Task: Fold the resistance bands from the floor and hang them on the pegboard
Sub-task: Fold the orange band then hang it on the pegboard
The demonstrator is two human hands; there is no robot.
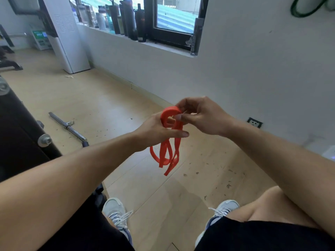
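An orange resistance band (167,153) is held in front of me, above the wooden floor. Its upper part is wrapped in loops around the fingers of my left hand (155,132), and several loose loops dangle below. My right hand (203,117) pinches the band at the top of the wrap, just right of the left hand. A dark green band (306,10) hangs on the white wall at the top right; whatever holds it is out of view.
A steel bar (70,127) lies on the floor at the left, next to a dark bench (20,134). Several bottles (126,19) line the window sill. A wall socket (254,122) sits low on the right. My shoes (117,212) stand below.
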